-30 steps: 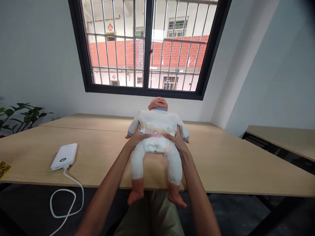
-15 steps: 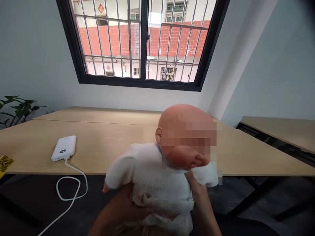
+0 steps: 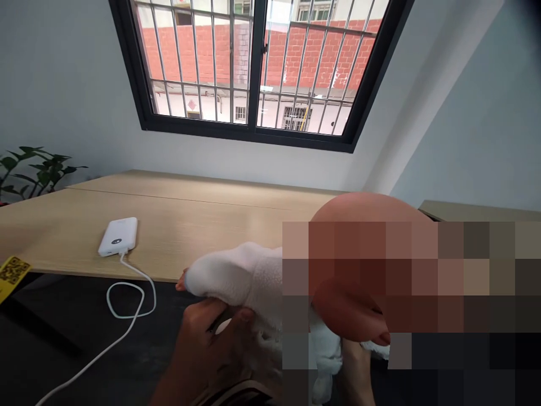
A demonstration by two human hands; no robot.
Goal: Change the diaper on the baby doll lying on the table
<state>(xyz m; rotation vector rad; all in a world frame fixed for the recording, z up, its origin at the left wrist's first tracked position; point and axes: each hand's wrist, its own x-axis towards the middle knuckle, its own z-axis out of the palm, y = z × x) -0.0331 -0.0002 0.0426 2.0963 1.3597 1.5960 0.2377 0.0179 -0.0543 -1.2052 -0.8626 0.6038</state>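
Note:
A baby doll (image 3: pixel 264 282) in a fuzzy white outfit is held up in front of me, before the table's near edge, leaning to the right. Its bald head is partly covered by blurred blocks. My left hand (image 3: pixel 211 332) is closed on the doll's side below its outstretched arm, thumb and fingers gripping the white cloth. On the other side, my right hand (image 3: pixel 357 366) shows only around the wrist, reaching up against the doll's body. Its fingers are hidden under the doll and the blocks; half a second ago they were wrapped round the doll.
A light wood table (image 3: pixel 203 225) spans the view below a barred window (image 3: pixel 253 129). On its left side lies a white power bank (image 3: pixel 119 235), its white cable (image 3: pixel 143 310) looping down off the edge. A yellow QR tag (image 3: pixel 14 276) and a plant (image 3: pixel 40 169) are farther left.
The doll has moved to the right and tipped over, its head now lower and nearer. My left hand shows more clearly at its side. The view has shifted slightly.

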